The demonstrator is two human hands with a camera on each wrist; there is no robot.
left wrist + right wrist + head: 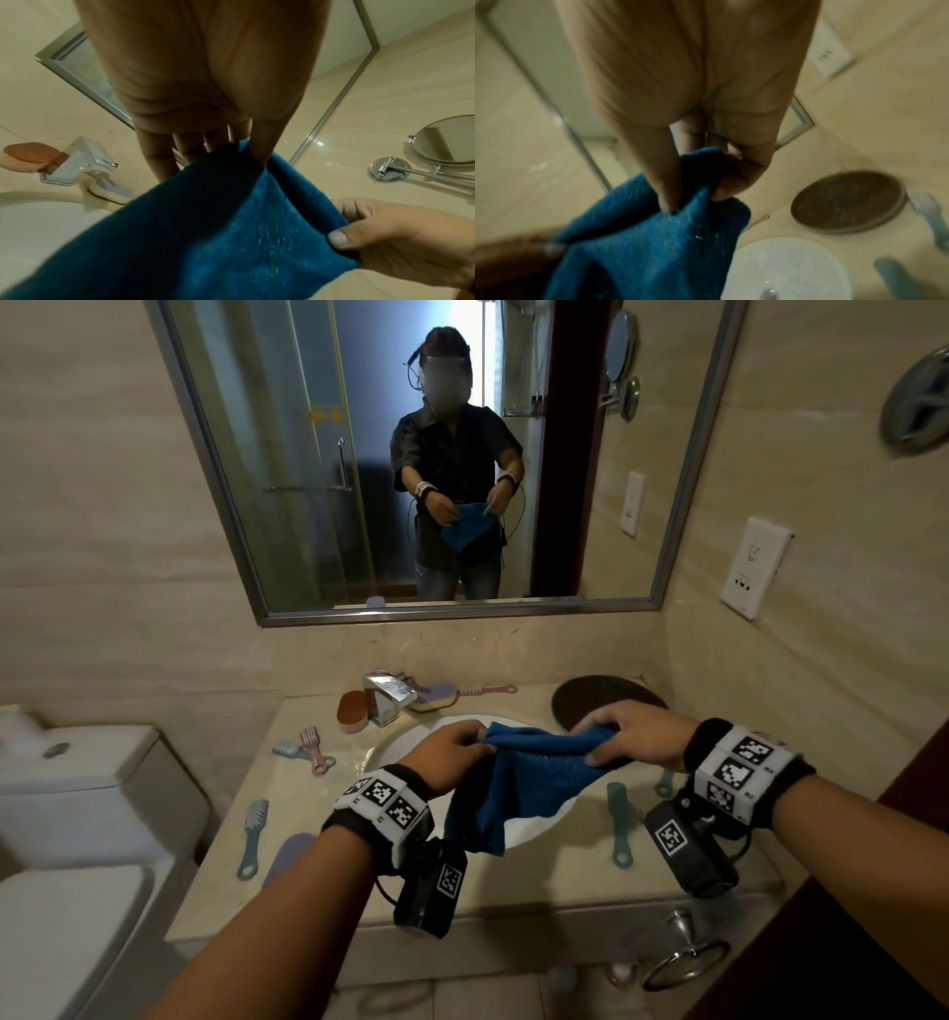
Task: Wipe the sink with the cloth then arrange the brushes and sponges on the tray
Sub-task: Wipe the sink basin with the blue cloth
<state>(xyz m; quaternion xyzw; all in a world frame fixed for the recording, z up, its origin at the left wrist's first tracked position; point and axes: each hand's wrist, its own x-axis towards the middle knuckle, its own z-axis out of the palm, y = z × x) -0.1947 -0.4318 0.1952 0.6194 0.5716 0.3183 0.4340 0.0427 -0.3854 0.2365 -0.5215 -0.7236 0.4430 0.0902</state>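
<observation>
A blue cloth (529, 780) hangs over the white sink (405, 742), held by its top edge between both hands. My left hand (457, 749) pinches its left corner and my right hand (624, 737) pinches its right corner. In the left wrist view the cloth (218, 233) fills the lower frame, and the right hand (401, 239) grips its edge. The right wrist view shows the cloth (641, 243) pinched between thumb and fingers, with the sink (790, 270) below. A dark round tray (590, 698) lies at the back right of the counter.
Brushes lie scattered on the counter: teal ones (252, 837) (619, 821), pink ones (314, 749) (485, 689). An orange sponge (352, 708) and a purple-yellow sponge (436, 698) flank the chrome tap (387, 695). A toilet (77, 814) stands left, a mirror (436, 454) behind.
</observation>
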